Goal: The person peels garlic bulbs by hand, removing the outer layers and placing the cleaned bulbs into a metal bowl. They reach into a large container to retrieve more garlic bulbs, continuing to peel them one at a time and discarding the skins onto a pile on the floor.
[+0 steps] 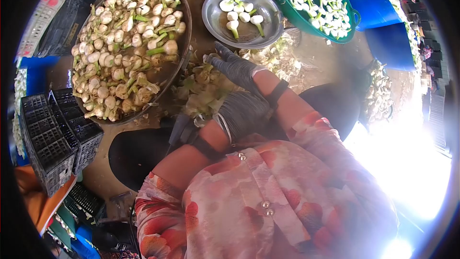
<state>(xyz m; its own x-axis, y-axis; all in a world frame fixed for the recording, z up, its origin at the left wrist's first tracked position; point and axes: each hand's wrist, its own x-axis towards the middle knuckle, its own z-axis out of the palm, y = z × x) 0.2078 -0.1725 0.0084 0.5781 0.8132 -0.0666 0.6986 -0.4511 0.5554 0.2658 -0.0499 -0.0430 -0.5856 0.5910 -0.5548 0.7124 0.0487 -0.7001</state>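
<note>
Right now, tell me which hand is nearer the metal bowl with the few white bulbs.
Right. The right hand is just below the metal bowl in the view; the left hand is farther from it, lower in the picture.

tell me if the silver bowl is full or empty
Neither: the silver bowl is partly filled. A few white bulbs lie in it, with bare metal showing around them.
</note>
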